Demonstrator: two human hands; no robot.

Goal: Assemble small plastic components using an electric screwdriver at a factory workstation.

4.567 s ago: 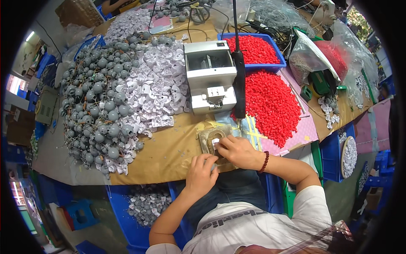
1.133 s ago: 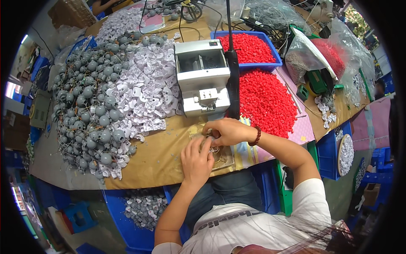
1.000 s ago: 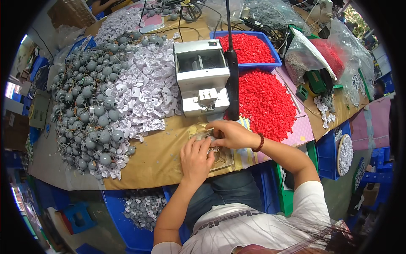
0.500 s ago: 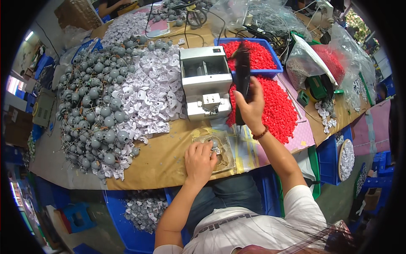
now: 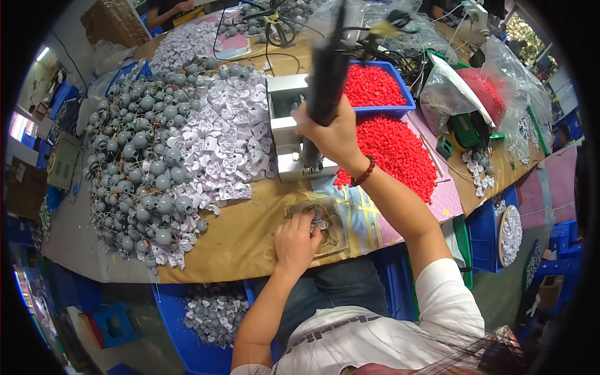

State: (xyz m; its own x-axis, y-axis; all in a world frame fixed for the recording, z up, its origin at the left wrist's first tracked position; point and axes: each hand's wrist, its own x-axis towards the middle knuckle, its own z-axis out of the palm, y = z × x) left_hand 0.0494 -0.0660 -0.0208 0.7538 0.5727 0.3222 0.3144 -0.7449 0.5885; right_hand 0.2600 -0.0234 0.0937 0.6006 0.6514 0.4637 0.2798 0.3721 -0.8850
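Hands [image 5: 296, 245] over a cluttered brown-covered table [image 5: 240, 222], blue bin [image 5: 173, 322] below.

Brown-covered table [image 5: 231, 228]: jig [image 5: 337, 231] at my left hand [image 5: 297, 244]; grey bulbs [image 5: 140, 162], white parts [image 5: 231, 134] lie farther left; red pieces [image 5: 400, 156], blue tray [image 5: 397, 110] right of my right hand [image 5: 331, 131].

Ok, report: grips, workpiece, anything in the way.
Right grip: around black tool. Left grip: at grey piece on square block. Tool hides part of silver machine.

Long black tool [image 5: 329, 82] was kinda blurry, tipped slightly, up past the brownish fixture block [image 5: 338, 230]; little grey-and-white part [image 5: 318, 217] sat in that.
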